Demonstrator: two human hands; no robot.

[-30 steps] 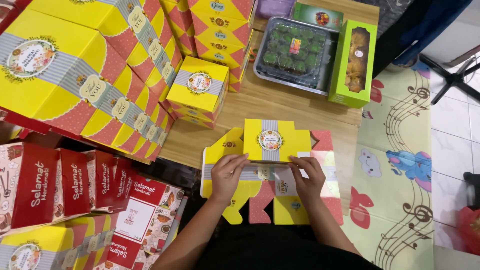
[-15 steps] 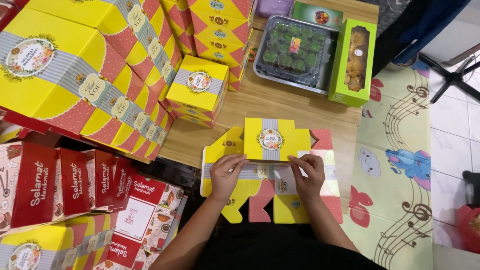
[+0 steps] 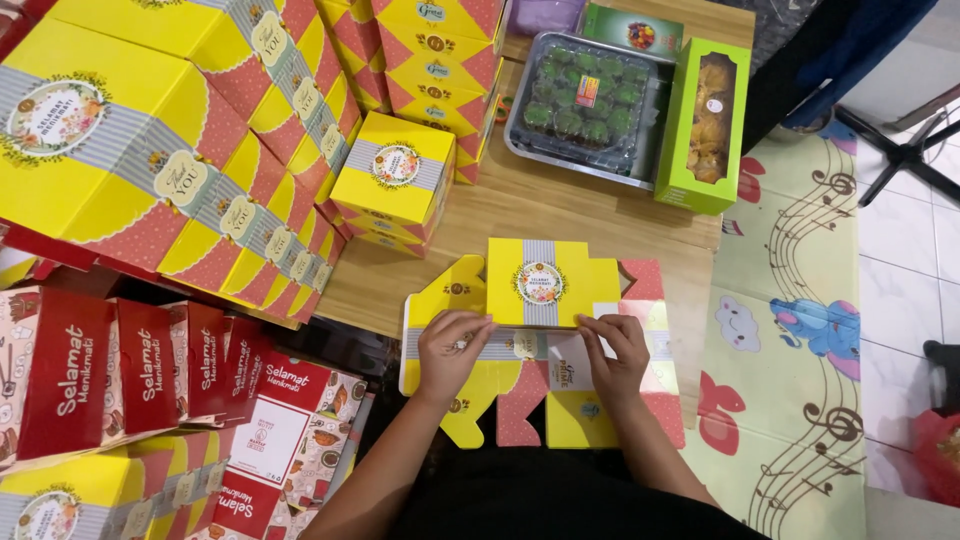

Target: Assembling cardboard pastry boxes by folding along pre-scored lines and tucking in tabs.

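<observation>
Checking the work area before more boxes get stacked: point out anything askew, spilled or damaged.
Nothing looks spilled or damaged. The stacked yellow boxes at the left lean over in a slanted row rather than standing square. The flat box blank under the left hand and right hand is unfolded, not torn.

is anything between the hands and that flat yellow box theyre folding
Nothing visible. The left hand and right hand rest directly on the flat box. The nearest other thing, a made-up yellow box, sits apart, up-left.

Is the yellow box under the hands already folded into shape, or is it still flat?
Mostly flat: the yellow box lies spread on the wooden table, flaps out.
</observation>
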